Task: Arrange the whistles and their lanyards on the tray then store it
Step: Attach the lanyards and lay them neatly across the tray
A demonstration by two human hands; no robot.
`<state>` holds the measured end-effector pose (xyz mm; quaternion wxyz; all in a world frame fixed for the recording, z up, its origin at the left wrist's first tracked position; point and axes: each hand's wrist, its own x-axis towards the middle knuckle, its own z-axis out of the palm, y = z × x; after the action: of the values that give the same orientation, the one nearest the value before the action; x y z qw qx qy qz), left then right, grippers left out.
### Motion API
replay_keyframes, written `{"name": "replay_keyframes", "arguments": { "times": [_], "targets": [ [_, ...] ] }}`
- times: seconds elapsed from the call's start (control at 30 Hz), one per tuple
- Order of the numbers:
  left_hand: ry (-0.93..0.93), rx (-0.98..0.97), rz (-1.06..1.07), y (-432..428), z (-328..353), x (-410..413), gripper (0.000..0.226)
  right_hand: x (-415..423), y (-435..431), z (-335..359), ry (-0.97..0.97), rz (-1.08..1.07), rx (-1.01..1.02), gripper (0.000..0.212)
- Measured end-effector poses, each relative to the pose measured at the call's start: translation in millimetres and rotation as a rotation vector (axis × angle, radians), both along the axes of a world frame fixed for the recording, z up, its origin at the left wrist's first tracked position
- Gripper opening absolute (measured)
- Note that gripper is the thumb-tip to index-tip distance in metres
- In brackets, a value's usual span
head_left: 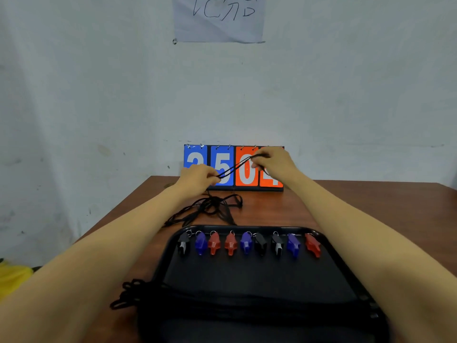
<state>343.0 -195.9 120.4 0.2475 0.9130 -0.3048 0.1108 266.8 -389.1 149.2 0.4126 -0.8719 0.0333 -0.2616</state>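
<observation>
A black tray (247, 273) lies on the table in front of me. Along its far edge stands a row of several whistles (230, 243), black, blue and red, each with a small ring. My left hand (197, 175) and my right hand (270, 160) are raised beyond the tray and pinch the two ends of one black lanyard (235, 167), stretched between them. A tangle of black lanyards (210, 209) lies on the table just behind the tray. More black lanyards (131, 292) lie across the tray's near part and hang over its left edge.
A flip scoreboard (222, 167) with blue and orange number cards stands at the back of the brown wooden table (346, 206), against a white wall. A paper sheet (218, 18) hangs on the wall. Something yellow (12, 276) sits low at the left.
</observation>
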Motion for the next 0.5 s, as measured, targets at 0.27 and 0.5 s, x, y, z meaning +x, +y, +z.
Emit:
{"name": "replay_keyframes", "arguments": {
  "times": [0.27,0.5],
  "targets": [
    [0.529,-0.662,-0.014,-5.5,13.2,-14.5,0.014,1.2,-10.1,-19.0,0.441,-0.088,-0.207,0.061],
    [0.600,-0.933,-0.047,-19.1,39.9,-19.2,0.020,-3.1,28.5,-34.9,-0.229,0.037,-0.081,0.020]
  ]
}}
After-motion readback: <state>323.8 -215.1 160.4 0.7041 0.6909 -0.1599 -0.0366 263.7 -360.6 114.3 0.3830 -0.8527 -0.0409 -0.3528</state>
